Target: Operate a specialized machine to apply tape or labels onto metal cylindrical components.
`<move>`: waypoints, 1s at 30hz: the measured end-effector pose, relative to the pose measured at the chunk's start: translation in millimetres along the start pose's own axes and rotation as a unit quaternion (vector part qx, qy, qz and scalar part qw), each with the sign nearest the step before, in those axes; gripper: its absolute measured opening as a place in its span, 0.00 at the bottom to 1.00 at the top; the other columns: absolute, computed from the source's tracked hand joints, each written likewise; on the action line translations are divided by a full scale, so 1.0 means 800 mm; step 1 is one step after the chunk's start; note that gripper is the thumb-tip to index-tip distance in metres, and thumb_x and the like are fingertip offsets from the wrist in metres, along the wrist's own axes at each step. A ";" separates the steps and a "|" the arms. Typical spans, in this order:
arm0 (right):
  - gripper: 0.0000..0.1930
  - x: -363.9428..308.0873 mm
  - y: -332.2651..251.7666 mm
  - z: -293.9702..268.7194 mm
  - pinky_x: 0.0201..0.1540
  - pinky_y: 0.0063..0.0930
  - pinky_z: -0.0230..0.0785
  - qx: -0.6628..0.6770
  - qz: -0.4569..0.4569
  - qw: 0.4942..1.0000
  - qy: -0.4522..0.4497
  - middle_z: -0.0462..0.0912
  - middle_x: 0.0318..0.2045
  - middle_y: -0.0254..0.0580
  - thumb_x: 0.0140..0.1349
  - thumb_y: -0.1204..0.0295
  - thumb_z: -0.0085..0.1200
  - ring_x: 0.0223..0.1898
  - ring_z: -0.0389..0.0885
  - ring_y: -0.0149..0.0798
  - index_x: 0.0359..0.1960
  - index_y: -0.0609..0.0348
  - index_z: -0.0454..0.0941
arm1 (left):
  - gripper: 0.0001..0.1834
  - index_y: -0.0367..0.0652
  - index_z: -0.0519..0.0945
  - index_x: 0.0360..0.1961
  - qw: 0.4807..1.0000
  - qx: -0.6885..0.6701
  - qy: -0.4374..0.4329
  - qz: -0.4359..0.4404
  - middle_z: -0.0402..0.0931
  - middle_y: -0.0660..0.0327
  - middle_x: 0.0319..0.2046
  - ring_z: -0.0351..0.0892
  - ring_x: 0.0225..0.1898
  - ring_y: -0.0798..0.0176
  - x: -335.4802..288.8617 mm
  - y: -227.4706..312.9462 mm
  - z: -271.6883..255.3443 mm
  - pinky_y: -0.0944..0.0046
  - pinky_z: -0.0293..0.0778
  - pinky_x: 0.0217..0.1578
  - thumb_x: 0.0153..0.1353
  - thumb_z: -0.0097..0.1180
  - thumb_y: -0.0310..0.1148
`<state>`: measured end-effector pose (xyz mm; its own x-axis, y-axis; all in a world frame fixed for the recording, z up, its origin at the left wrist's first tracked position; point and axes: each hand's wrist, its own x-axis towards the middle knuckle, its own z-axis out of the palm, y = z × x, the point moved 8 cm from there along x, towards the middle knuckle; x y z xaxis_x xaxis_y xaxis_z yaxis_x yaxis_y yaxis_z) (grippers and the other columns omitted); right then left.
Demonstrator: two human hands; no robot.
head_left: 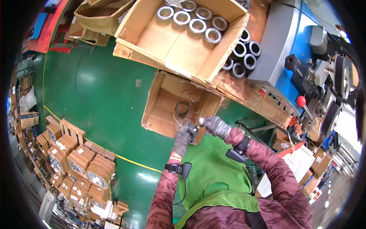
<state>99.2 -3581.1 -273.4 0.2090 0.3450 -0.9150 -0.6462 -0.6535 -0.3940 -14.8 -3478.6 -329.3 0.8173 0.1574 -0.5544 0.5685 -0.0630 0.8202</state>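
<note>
My left hand (183, 138), in a grey knit glove, is closed round a dark metal ring (193, 131) at the near edge of a cardboard box (154, 118). To its right my right hand (218, 127), gloved too, looks closed, with a small pale tip at its left end; blur hides what it is. Inside the box lies another dark metal ring (182, 108), just beyond my left hand. A faint see-through smear hangs over the box, too blurred to name.
Beyond stands a larger carton (160, 45) with several shiny rings (197, 26) inside. More rings (239, 49) stand on the brown bench (244, 97) beside it. A blue-and-grey machine (278, 53) with a red-knobbed lever (301, 101) is at right. Stacked cartons (80, 160) are at left.
</note>
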 end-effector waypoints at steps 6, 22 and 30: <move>0.28 0.002 -0.021 0.017 0.28 0.36 0.67 -0.295 -0.163 0.939 0.065 0.75 0.18 0.51 0.46 0.46 0.57 0.22 0.76 0.46 0.25 0.65 0.74 | 0.14 0.45 0.69 0.46 0.911 -0.362 -0.031 -0.194 0.70 0.66 0.33 0.69 0.30 0.72 -0.008 0.016 0.008 0.74 0.65 0.24 0.58 0.49 0.33; 0.22 -0.018 -0.001 0.021 0.30 0.34 0.67 -0.121 -0.224 0.963 0.087 0.79 0.24 0.45 0.53 0.55 0.55 0.27 0.77 0.38 0.32 0.67 0.74 | 0.26 0.42 0.66 0.50 0.572 -0.766 0.095 -0.277 0.63 0.51 0.52 0.60 0.54 0.47 -0.019 -0.022 0.083 0.47 0.60 0.54 0.56 0.49 0.49; 0.24 -0.020 0.013 -0.006 0.22 0.25 0.64 0.009 -0.053 0.998 0.022 0.73 0.18 0.36 0.62 0.51 0.40 0.17 0.68 0.31 0.34 0.64 0.74 | 0.19 0.42 0.69 0.40 0.618 -0.690 0.152 -0.345 0.69 0.55 0.40 0.67 0.42 0.54 -0.039 -0.057 0.061 0.50 0.64 0.49 0.57 0.48 0.47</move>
<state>92.7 -3597.1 -263.3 0.3089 0.3805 -0.8717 -0.6317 -0.6031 -0.4871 -61.1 -3529.1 -356.3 0.2496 -0.1306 -0.9595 -0.0210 0.9899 -0.1402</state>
